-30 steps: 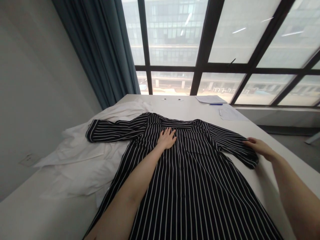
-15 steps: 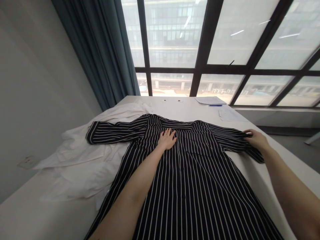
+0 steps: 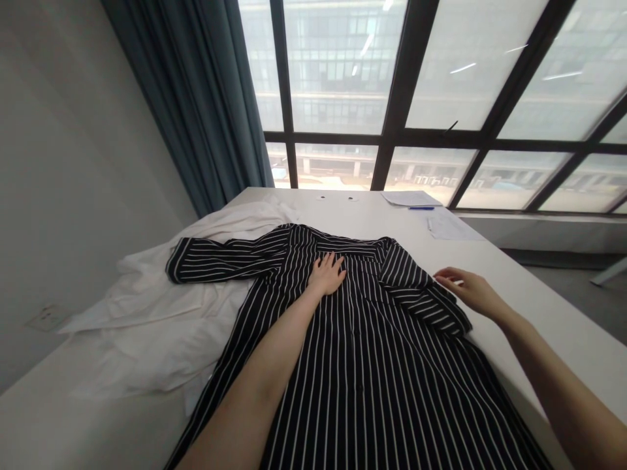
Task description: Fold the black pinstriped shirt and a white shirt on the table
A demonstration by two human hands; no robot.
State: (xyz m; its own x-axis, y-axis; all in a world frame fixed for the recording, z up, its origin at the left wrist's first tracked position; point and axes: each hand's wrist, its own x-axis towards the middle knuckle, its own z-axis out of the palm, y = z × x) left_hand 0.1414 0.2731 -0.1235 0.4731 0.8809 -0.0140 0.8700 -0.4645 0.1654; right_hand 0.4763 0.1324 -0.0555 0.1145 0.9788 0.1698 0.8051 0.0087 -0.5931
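Head view: 1 white cloth point(image 3: 147, 313) lies crumpled at the left of the table point(image 3: 539, 307). Partly over it, 1 striped dress point(image 3: 367, 365) lies flat, its long axis running near to far and its collar pointing at the far window. Of its 2 sleeves, the left sleeve point(image 3: 220, 258) stretches out leftward. The left hand point(image 3: 327, 274) rests open, palm flat, on the chest, unmoved from 0.5 s ago. The right sleeve point(image 3: 421, 297), then spread rightward, now lies folded in over the body. The right hand point(image 3: 470, 292) has moved left; it is open, fingers loosely curled, fingertips at the sleeve's edge. Far right lie 2 paper sheets point(image 3: 448, 227) and 1 pen point(image 3: 421, 207).
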